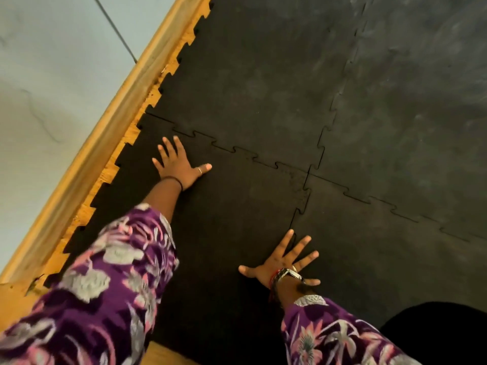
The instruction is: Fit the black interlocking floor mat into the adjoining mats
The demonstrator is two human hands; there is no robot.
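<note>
Head view: the black interlocking floor mat (224, 206) lies flat on the wooden floor (110, 164) beside the skirting board (105, 106), its toothed edges meeting the far mat (250, 88) and the right-hand mat (382, 259). The left hand (179, 164) and right hand (284, 262) press down with fingers spread apart, clamped on nothing. It looks like dense, floppy, grippy rubber, best worked by pushing near the seams; its near edge is cut off by the sleeves, and whether every tooth is seated is hard to tell.

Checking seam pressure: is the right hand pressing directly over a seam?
Yes, the right hand lies flat with fingers spread across the seam beside the black mat.
</note>
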